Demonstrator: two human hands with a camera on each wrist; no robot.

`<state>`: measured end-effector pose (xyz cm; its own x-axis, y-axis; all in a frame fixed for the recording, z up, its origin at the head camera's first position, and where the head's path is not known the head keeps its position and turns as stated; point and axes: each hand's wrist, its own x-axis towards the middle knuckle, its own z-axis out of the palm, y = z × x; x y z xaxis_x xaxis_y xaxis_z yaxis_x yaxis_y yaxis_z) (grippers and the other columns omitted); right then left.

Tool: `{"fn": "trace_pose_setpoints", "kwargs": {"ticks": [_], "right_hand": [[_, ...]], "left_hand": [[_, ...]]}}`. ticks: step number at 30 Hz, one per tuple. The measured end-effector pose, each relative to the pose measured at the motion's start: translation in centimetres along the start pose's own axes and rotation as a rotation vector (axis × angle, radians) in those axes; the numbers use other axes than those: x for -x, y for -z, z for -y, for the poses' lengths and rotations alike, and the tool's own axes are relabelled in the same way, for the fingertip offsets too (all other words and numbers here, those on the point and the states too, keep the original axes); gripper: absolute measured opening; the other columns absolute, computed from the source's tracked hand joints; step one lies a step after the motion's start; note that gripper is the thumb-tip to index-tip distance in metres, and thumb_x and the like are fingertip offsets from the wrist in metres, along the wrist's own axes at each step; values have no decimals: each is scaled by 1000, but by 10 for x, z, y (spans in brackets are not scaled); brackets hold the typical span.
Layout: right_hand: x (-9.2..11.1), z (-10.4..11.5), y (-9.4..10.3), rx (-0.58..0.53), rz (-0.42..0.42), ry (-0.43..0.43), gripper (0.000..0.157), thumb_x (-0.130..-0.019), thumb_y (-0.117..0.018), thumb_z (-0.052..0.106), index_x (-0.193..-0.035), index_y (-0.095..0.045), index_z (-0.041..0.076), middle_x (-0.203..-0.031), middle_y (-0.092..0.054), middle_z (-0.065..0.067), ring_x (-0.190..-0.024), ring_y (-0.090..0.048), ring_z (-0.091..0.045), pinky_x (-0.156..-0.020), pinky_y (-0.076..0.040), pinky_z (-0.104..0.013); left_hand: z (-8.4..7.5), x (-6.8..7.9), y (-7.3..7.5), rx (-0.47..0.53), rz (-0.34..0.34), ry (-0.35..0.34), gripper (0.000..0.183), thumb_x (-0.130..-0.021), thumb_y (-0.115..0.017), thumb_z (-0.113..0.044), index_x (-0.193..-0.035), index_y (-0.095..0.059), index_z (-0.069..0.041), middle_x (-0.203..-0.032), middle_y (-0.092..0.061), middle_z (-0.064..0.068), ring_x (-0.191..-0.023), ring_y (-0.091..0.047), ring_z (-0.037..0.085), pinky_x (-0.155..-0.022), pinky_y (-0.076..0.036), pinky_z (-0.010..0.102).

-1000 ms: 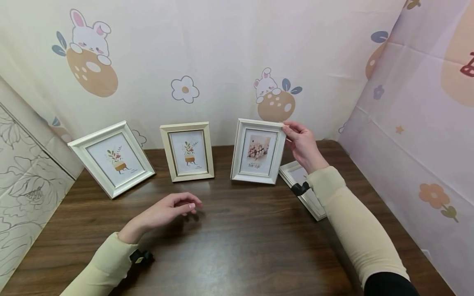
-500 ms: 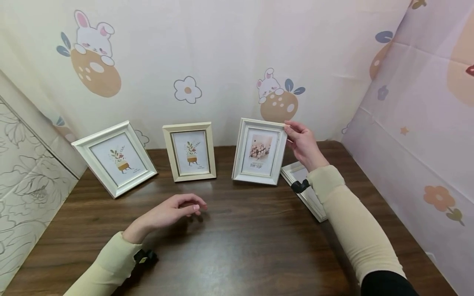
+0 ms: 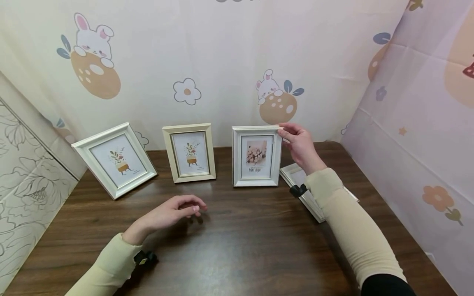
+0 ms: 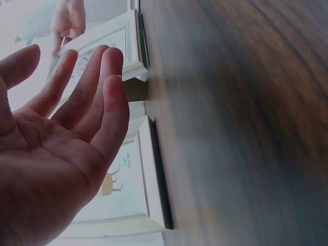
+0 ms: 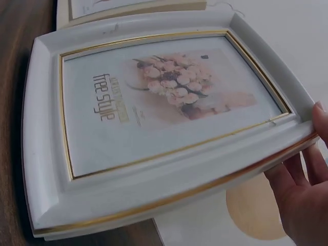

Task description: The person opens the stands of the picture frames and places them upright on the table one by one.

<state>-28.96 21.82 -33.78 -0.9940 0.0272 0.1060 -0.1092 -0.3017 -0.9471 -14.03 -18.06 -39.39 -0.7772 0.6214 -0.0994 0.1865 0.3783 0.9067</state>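
Observation:
My right hand (image 3: 301, 147) pinches the upper right corner of a white picture frame (image 3: 237, 158), thumb in front and fingers behind. That frame stands upright on the table and shows a pink bouquet print with "free style" lettering; the right wrist view shows its thin gold inner edge. Over the table in front of the cream picture frame (image 3: 189, 179), my left hand (image 3: 172, 211) hovers with relaxed, slightly bent fingers and holds nothing. The cream frame stands upright with a plant-pot print. Under my right forearm a further white frame (image 3: 307, 201) lies flat, partly hidden.
At the far left a silvery-white picture frame (image 3: 135, 186) stands turned at an angle, with a similar plant-pot print. Behind the dark wooden table (image 3: 237, 250) hangs a pale curtain (image 3: 222, 49) printed with rabbits and flowers. A patterned wall (image 3: 414, 135) borders the right side.
My right hand has shifted the bouquet picture frame slightly left and straightened it, so its top edge now looks level. My left hand has hardly moved.

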Motion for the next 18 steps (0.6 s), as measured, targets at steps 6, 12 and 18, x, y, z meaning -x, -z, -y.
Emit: {"fn": "trace_pose_setpoints", "kwargs": {"ticks": [6,12,18], "right_hand": [[5,-1,-4,74,-43,28,22,-87,-77,9,-109,-73,9,-104,-68,-3,-93,-68,-15,-77,-57,-27],[10,1,-1,132,-14,40,29,-88,-77,13,-116,-70,8,-107,-65,-5,-92,-66,-15,-76,-57,-24],[12,2,11,135,48,43,43,-92,-73,14,-131,-61,2,-116,-64,-4,-101,-64,-15,-90,-54,-28]], "left_hand": [[0,0,0,-7,-3,-3,24,-105,-52,-26,-120,-66,-13,-109,-68,15,-102,-64,33,-84,-53,46],[-1,0,0,2,1,-7,24,-105,-52,-25,-120,-66,-13,-111,-68,15,-103,-63,33,-85,-53,47],[2,-1,-1,28,10,-3,28,-106,-52,-23,-122,-63,-4,-111,-68,17,-103,-63,36,-85,-54,47]]}}
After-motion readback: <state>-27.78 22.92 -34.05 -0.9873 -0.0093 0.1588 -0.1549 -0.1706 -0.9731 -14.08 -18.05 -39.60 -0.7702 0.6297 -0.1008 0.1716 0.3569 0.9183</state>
